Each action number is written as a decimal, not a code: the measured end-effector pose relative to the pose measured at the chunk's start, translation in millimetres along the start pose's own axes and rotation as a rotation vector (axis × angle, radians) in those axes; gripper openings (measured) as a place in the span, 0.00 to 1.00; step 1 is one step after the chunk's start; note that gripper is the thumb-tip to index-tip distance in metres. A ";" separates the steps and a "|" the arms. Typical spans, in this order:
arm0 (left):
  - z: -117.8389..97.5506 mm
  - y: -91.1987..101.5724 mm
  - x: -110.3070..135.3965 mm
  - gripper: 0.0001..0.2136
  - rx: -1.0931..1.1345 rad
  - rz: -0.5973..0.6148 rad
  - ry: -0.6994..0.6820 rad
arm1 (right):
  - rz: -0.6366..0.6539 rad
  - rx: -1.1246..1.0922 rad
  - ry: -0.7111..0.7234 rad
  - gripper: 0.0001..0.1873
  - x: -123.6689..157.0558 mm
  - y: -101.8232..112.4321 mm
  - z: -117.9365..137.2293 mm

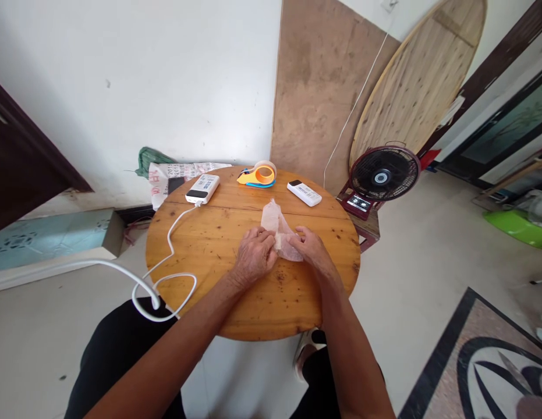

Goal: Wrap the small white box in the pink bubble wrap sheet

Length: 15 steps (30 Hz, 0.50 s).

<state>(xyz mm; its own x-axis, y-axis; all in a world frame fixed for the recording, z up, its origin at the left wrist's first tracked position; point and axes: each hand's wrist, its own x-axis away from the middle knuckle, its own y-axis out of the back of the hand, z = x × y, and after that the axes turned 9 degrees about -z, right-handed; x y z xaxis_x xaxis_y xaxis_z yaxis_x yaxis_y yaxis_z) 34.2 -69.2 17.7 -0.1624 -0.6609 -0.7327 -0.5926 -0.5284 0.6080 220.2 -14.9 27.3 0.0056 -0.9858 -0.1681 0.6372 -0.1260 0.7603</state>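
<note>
Crumpled, translucent white sheet of thin wrapping (271,218) lies just right of the middle of the round, varnished wooden table (236,317), with its peaked end pointing to the far edge and its loose lower flap spread toward the right edge. Left hand (255,253) is closed over the sheet's left side, its fingers curled down and apparently pinching the material, probably because such light stuff would slide or spring back if left free. Right hand (312,247) is half open, thumb laid on the flap and forefinger arched above it; whether the hidden fingers grip anything from below, I cannot tell. Both wrists are low over the surface, which likely steadies them.

Near the far edge stands an orange-yellow tape dispenser with a blue rim (253,177), perhaps put there to leave the middle free yet within reach. Toward the far left edge lies a white block-shaped device with a black end panel (203,189); a white cable (169,237) is plugged into its near end and runs slack down the left side, which suggests charging. A similar smaller white device (304,193) lies unplugged toward the far right edge, well apart from the first.
</note>
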 end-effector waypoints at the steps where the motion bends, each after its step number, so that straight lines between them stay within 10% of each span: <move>1: -0.3 0.2 0.1 0.05 -0.016 0.007 0.001 | 0.007 -0.009 0.006 0.26 0.0 -0.4 -1.2; 15: -2.1 -0.4 1.1 0.04 -0.062 0.016 0.006 | -0.048 -0.223 0.035 0.25 3.5 -14.9 8.1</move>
<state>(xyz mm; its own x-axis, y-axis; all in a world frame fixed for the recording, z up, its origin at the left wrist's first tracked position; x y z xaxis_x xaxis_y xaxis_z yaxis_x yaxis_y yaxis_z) 36.0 -70.8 17.3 -0.1666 -0.6727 -0.7209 -0.5397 -0.5497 0.6376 204.5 -17.3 20.4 -0.0046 -0.9743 -0.2253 0.7917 -0.1412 0.5944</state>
